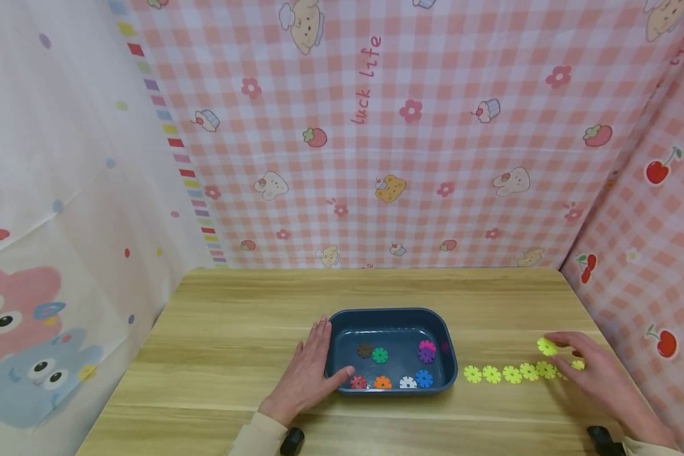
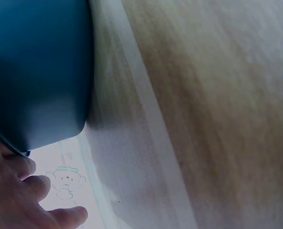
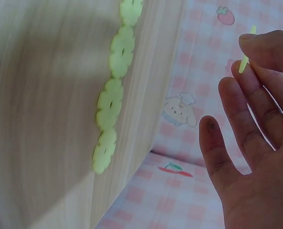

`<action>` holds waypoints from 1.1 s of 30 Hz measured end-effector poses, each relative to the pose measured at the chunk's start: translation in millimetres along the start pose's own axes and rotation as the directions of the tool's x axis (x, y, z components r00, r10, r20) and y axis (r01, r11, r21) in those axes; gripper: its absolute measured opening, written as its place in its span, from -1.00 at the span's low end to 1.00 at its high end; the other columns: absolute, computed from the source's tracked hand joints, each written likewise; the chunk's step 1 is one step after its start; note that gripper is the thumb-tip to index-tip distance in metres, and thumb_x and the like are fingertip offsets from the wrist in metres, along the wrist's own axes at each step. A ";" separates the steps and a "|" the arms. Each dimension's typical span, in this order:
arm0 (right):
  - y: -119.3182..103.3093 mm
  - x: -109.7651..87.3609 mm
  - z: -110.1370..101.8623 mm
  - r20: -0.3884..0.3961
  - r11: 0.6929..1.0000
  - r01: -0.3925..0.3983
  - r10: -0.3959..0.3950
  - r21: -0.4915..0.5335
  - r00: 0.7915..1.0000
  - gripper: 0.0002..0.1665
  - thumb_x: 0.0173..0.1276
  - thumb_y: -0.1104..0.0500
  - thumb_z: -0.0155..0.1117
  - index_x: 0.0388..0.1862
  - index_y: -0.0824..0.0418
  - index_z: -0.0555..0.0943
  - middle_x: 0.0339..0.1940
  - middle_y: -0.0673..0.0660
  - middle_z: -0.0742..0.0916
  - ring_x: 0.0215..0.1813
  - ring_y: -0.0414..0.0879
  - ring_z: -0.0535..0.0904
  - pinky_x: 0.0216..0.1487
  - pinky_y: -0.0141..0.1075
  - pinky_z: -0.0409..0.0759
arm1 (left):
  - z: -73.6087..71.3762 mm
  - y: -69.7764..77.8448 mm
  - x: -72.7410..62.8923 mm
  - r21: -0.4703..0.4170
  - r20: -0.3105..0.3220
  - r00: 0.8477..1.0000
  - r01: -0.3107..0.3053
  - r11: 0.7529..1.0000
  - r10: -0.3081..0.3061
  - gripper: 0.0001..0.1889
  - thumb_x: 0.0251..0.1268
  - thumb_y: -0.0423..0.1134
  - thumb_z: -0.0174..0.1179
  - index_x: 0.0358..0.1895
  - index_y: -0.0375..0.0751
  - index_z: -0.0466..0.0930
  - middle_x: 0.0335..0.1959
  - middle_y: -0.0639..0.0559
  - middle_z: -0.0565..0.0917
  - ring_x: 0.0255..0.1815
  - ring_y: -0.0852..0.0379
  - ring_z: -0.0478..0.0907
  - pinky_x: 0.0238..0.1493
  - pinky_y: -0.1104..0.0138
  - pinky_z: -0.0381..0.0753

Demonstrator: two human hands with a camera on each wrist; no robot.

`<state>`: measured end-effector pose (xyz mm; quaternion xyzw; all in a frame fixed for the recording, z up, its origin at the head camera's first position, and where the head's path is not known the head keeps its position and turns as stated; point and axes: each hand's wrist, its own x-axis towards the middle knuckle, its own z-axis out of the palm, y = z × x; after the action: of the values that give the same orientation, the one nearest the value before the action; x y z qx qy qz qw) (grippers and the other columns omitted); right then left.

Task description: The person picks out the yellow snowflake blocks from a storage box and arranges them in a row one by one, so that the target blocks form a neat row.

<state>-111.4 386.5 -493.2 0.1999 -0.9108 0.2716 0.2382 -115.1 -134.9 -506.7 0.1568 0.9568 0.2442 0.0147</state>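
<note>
My right hand (image 1: 595, 373) pinches a yellow notched plastic disc (image 1: 546, 346) between thumb and fingertips, raised above a row of similar discs. In the right wrist view the held disc (image 3: 246, 50) shows edge-on. The yellow row (image 1: 511, 374) lies on the table right of the tray; the hand partly covers its right end. My left hand (image 1: 308, 367) rests along the left side of a dark blue tray (image 1: 393, 403), fingers extended outside it and thumb across the near-left rim. Inside the tray lie several discs, among them a green disc (image 1: 380, 355) and an orange disc (image 1: 382, 382).
The wood-grain table (image 1: 234, 304) meets a pink checked cloth (image 1: 342, 209) at the back. Another checked cloth (image 1: 655, 285) hangs along the right side, and a white printed cloth (image 1: 80, 253) along the left.
</note>
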 end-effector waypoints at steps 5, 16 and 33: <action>11.7 -5.9 -3.1 -0.008 1.000 -0.013 0.013 0.005 1.000 -0.41 -0.18 0.57 0.62 -0.08 0.34 0.69 -0.20 -0.08 0.74 -0.04 -0.70 0.40 -0.15 -0.73 0.39 | -0.3 0.4 0.2 -0.004 -0.001 1.000 -0.001 1.000 0.001 0.04 0.45 0.32 0.11 0.67 -0.33 -0.08 0.72 -0.17 -0.10 0.71 -0.17 -0.15 0.57 -0.26 0.01; 24.1 -16.8 -14.2 0.019 0.994 -0.106 0.106 0.006 0.994 -0.47 -0.12 0.60 0.56 -0.09 0.40 0.69 -0.17 -0.33 0.66 -0.08 -0.71 0.39 -0.16 -0.76 0.35 | 0.2 0.0 0.4 -0.007 -0.005 1.000 -0.001 1.000 0.001 0.04 0.44 0.32 0.13 0.68 -0.33 -0.08 0.72 -0.15 -0.10 0.71 -0.15 -0.16 0.57 -0.25 0.02; 47.6 -32.0 -27.7 0.061 0.975 -0.217 0.219 -0.035 0.974 -0.54 0.00 0.59 0.51 -0.06 0.43 0.68 -0.25 -0.11 0.73 -0.13 -0.76 0.33 -0.19 -0.80 0.31 | -0.6 0.7 0.3 -0.009 -0.002 1.000 0.000 1.000 0.000 0.04 0.45 0.31 0.12 0.68 -0.32 -0.08 0.72 -0.15 -0.10 0.71 -0.15 -0.16 0.57 -0.25 0.02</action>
<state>-100.1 447.2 -509.1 0.1039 -0.9382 0.2768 0.1801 -115.2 -134.5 -505.8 0.1565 0.9558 0.2485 0.0145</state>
